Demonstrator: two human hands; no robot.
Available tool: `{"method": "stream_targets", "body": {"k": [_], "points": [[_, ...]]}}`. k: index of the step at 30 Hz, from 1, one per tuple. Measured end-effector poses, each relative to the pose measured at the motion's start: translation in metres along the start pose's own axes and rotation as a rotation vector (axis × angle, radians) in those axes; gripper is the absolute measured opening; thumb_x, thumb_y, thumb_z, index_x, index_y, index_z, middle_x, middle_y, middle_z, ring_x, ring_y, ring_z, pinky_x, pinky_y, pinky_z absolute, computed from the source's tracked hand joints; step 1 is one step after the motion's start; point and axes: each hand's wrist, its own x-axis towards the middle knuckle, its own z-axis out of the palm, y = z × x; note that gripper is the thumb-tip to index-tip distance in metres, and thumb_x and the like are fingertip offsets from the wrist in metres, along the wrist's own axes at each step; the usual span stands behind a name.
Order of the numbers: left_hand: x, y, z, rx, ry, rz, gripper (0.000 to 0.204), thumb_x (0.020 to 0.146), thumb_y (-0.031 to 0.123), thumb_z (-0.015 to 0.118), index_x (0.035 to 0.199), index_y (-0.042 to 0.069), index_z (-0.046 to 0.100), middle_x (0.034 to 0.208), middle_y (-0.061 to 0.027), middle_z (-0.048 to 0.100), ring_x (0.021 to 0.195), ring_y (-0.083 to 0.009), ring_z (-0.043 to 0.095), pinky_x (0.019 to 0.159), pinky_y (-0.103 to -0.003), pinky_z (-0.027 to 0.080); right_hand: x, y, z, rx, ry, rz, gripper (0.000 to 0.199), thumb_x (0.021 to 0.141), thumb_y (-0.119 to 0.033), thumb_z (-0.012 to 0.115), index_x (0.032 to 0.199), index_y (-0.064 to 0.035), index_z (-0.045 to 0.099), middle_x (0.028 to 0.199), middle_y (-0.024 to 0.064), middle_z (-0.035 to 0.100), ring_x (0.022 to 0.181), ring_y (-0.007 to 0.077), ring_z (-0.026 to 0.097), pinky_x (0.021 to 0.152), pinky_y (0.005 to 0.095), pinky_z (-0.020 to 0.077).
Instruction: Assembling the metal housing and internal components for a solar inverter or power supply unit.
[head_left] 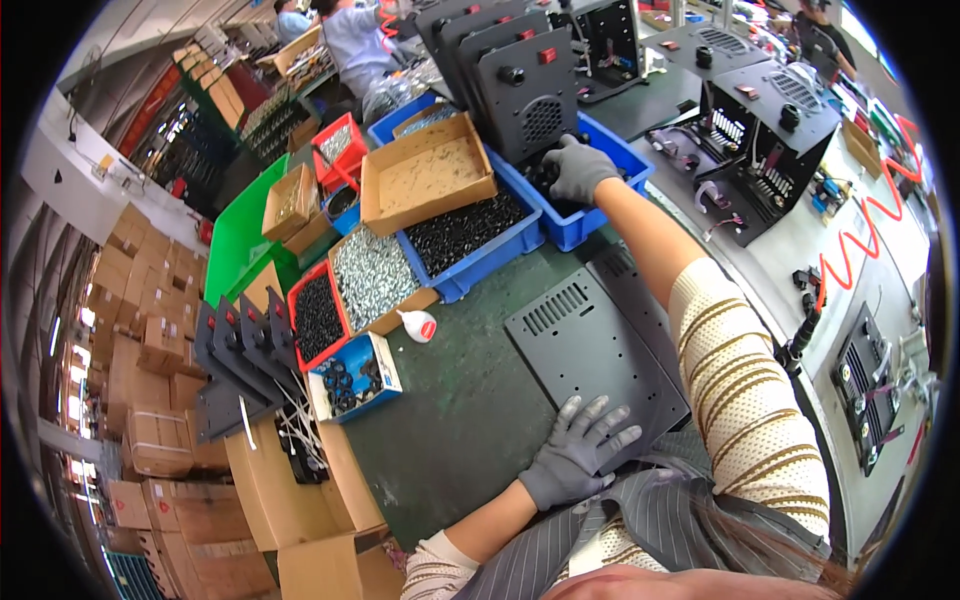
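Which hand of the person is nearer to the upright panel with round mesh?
Right. The right hand is beside the lower right corner of the upright panel, over a blue bin; the left hand is farther off, partly over a flat panel.

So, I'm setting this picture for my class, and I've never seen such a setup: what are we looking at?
No machine here: the work is done by hand, filmed from a head-worn fisheye camera looking down, so straight edges bend. The grey-gloved left hand spreads its fingers at the near edge of a slotted dark metal panel. The grey-gloved right hand is at a blue bin of black parts; whether it holds one is hidden. The green worktop also bears silver fasteners in a box and a small white bottle.
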Motion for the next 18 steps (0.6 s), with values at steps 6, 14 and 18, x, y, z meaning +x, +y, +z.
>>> {"method": "stream_targets", "body": {"k": [6,14,18], "points": [[0.002,0.002,-0.003,0.021,-0.022,0.015,0.073,0.072,0.048,0.066,0.138,0.025,0.042,0.142,-0.0076,0.038,0.136,-0.0306,0.025,0.112,-0.051,0.003,-0.013,0.01,-0.027,0.146,0.002,0.054,0.057,0.061,-0.032,0.069,0.117,-0.0211,0.063,0.119,0.0141,0.05,0.107,0.0309,0.056,0.092,0.038,0.0468],[0.002,0.004,-0.001,0.051,-0.019,-0.01,0.068,0.074,0.05,0.062,0.134,0.023,0.046,0.139,-0.0084,0.04,0.135,-0.0322,0.025,0.111,-0.052,0.005,-0.068,0.02,-0.045,0.736,-0.113,-0.105,0.059,0.056,-0.02,0.074,0.113,-0.0082,0.064,0.108,0.0132,0.049,0.093,0.0261,0.056,0.081,0.0339,0.0495],[0.004,-0.001,-0.008,-0.111,0.063,0.003,0.077,0.07,0.05,0.066,0.133,0.011,0.045,0.138,-0.0162,0.04,0.134,-0.0363,0.027,0.111,-0.054,0.011,-0.136,0.027,-0.023,0.715,-0.229,-0.281,0.054,0.06,-0.022,0.073,0.112,-0.0102,0.064,0.103,0.0122,0.049,0.098,0.0274,0.053,0.089,0.033,0.0444]]}}
